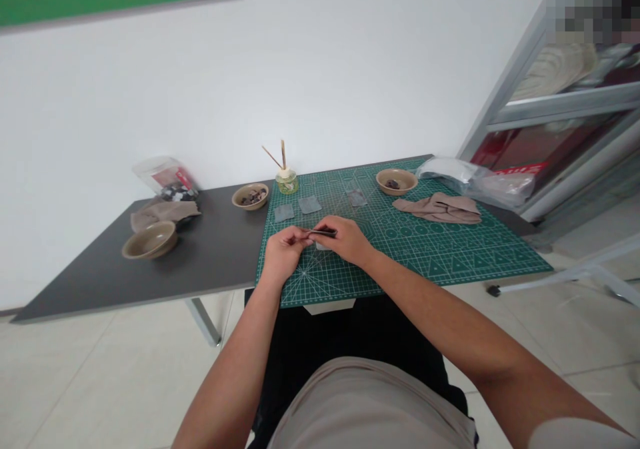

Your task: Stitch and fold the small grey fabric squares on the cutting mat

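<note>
Over mat (450, 242) | left hand (283, 252), right hand (349, 240) pinch dark strip (324, 234) | axis left-right

Both bare arms reach forward from the lower edge of the view and converge in front of the body. The left forearm (235, 369) rises steeply from bottom centre-left. The right forearm (450, 322) comes in on a long diagonal from the lower right, its wrist bent slightly inward. The left hand (284, 252) and right hand (345, 239) meet knuckles up, curled into pinches. Thumbs and fingertips (301, 236) are pressed together, and the two pinches sit just beside each other.
</note>
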`<state>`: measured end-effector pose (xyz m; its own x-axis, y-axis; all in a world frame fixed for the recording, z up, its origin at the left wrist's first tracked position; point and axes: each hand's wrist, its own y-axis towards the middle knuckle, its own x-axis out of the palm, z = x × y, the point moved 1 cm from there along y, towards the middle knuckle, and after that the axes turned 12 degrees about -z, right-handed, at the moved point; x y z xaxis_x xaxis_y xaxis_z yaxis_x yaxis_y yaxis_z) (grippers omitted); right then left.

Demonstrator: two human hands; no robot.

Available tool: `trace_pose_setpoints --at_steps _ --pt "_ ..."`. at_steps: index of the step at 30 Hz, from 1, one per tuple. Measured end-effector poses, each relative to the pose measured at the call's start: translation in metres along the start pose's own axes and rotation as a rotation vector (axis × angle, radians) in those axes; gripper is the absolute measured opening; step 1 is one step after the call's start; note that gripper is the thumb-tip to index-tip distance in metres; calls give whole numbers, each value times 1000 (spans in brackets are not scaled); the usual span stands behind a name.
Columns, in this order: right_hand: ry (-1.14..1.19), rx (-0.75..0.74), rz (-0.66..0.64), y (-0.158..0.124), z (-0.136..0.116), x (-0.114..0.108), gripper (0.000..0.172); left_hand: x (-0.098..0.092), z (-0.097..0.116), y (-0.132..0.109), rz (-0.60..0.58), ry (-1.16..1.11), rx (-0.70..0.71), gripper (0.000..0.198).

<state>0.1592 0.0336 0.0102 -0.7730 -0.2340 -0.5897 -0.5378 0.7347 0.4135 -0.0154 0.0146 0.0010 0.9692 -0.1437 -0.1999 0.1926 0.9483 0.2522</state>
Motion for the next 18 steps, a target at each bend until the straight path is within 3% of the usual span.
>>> trace_pose_setpoints --at_steps 4,10,18 --pt "6 29 48 -1 0 0 18 0 0 0 2 -10 -3 15" --pt "-24 -6 -7 0 -1 0 13 0 1 0 -2 12 7 17" --pt "-17 35 38 -1 -1 0 20 0 0 0 4 12 9 13"
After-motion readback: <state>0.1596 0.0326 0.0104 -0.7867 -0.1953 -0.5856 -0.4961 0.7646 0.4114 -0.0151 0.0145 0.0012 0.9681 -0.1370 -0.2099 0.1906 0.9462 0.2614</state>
